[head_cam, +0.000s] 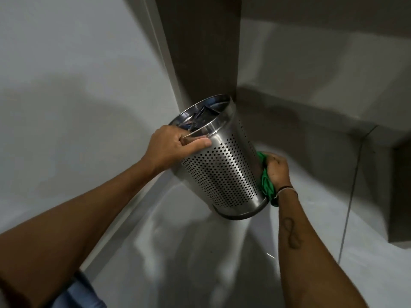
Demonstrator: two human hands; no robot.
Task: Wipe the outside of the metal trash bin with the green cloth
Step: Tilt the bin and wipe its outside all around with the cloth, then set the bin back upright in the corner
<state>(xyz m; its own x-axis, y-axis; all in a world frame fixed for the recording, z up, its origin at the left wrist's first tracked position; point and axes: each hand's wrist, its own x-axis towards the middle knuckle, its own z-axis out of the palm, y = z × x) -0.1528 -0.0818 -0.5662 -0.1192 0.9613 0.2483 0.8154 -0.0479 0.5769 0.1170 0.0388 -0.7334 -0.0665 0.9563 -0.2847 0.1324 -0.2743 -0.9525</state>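
The perforated metal trash bin [224,165] is lifted off the floor and tilted, its open top pointing up and to the left. My left hand [171,145] grips its polished rim, thumb on the outside. My right hand [278,170] presses the bunched green cloth [266,185] against the bin's right side, near the lower half. Dark rubbish shows inside the bin's mouth. Most of the cloth is hidden between my hand and the bin.
A brown door frame or panel [200,52] rises directly behind the bin. A pale wall [66,85] stands to the left, with a skirting edge running along it. Glossy grey floor tiles [200,263] lie below. A dark ledge [398,196] juts in at right.
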